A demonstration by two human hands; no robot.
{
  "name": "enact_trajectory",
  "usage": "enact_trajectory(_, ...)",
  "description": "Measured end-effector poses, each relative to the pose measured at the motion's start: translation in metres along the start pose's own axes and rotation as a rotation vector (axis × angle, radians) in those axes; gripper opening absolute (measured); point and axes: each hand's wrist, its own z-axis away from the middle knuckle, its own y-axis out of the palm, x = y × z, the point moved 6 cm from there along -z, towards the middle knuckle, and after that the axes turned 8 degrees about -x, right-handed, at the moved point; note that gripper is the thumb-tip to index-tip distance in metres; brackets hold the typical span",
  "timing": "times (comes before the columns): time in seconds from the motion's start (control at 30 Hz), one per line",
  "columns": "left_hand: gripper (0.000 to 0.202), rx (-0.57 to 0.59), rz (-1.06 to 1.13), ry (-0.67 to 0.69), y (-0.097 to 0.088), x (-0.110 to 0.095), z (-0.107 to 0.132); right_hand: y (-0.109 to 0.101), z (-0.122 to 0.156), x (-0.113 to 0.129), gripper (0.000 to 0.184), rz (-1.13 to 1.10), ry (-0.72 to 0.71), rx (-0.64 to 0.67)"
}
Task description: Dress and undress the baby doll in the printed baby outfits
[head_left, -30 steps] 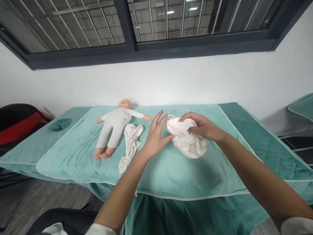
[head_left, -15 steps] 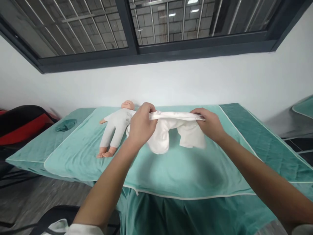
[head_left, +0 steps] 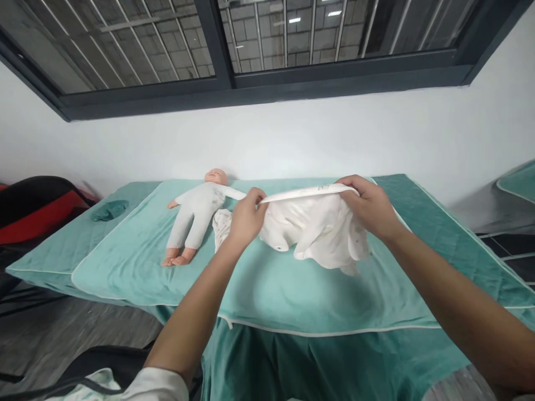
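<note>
A white piece of baby clothing (head_left: pixel 313 225) hangs above the bed, its upper edge stretched between my two hands. My left hand (head_left: pixel 247 218) pinches one end of that edge, and my right hand (head_left: pixel 368 205) grips the other end, slightly higher. Loose folds droop below; the exact kind of garment cannot be made out. On the bed to the left lies a baby doll (head_left: pixel 196 209) on its back, in a pale long-legged suit with bare feet. Beside the doll is a patterned white cloth (head_left: pixel 221 225), partly hidden behind my left hand.
The bed (head_left: pixel 134 278) has a green cover with white piping and a face hole (head_left: pixel 110 211) at its left end. Behind it rise a white wall and a barred window (head_left: pixel 267 83). A black and red chair (head_left: pixel 42 217) stands at the left.
The garment has swung and spread, with more of its folds hanging down. My right hand has moved a little right and up; my left hand sits slightly lower.
</note>
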Motion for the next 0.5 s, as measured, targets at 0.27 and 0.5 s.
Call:
enact_trajectory(0.27, 0.020, -0.455, -0.130, 0.080, -0.056, -0.055, -0.079, 0.052, 0.063, -0.007, 0.030, -0.400, 0.282, 0.124)
enact_trajectory(0.5, 0.036, 0.329, 0.032, 0.942, 0.077, -0.181, 0.012, 0.172, 0.213, -0.054, 0.042, -0.840, 0.888, 0.101)
